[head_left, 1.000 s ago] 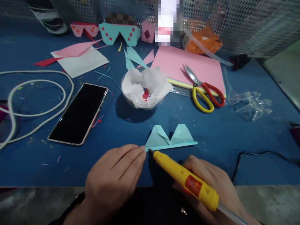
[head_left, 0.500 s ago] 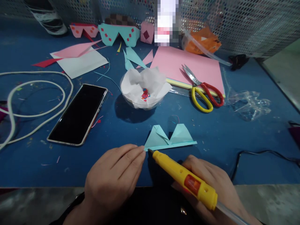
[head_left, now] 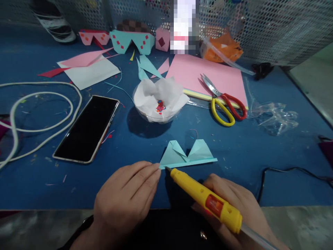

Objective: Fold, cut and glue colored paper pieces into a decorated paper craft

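Observation:
A folded light-blue paper piece (head_left: 201,151) with two peaks and a V-shaped gap lies near the table's front edge. A narrow folded strip runs along its lower edge. My left hand (head_left: 127,196), fingers pressed together, pinches the left end of that strip. In my right hand (head_left: 238,198) is a yellow glue gun (head_left: 192,185) with an orange window and a clear glue stick at its back. Its dark nozzle is at the strip's lower edge, just right of my left fingertips. Any glue there is too small to make out.
Behind the paper stands a clear bowl (head_left: 166,118) lined with white paper, holding small red and blue scraps. A phone (head_left: 87,128) and a white cable (head_left: 15,135) lie left. Scissors (head_left: 223,109) rest on pink sheets (head_left: 187,67). Decorated paper glasses (head_left: 132,40) stand behind.
The whole view has shifted slightly. The nozzle sits a touch farther right along the paper's lower edge. My left hand keeps its pinch on the left end.

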Demonstrator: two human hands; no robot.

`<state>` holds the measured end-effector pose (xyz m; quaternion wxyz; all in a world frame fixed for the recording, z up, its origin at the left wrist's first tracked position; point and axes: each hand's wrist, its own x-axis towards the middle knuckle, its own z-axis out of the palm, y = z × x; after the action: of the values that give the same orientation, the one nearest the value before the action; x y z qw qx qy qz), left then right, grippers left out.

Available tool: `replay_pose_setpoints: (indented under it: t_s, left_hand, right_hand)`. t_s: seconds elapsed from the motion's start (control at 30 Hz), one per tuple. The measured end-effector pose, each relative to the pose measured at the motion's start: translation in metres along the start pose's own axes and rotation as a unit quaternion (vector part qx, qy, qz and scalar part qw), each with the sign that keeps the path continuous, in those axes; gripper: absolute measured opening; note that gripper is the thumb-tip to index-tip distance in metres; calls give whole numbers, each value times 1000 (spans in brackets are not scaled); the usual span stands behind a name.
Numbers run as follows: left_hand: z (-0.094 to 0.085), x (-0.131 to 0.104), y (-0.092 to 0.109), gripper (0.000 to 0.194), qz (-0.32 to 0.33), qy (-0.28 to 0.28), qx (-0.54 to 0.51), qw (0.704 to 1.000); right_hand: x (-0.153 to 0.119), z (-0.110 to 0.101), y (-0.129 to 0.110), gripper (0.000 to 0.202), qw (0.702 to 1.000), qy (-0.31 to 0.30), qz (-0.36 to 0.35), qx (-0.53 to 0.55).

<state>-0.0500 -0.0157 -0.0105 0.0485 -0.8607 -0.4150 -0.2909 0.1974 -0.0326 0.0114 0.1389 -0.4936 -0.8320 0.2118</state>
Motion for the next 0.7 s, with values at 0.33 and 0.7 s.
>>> replay_pose_setpoints:
  t_s: [0.33, 0.7]
  left_hand:
    - [1, -3, -1, 14, 11, 4, -7, 1000]
    - [-2, -6, -7, 25, 42, -10, 2, 999]
  right_hand:
    - [-9, -1, 4, 10, 999, 0, 35, 34]
    - [-5, -11, -2, 35, 989, 58, 35, 134]
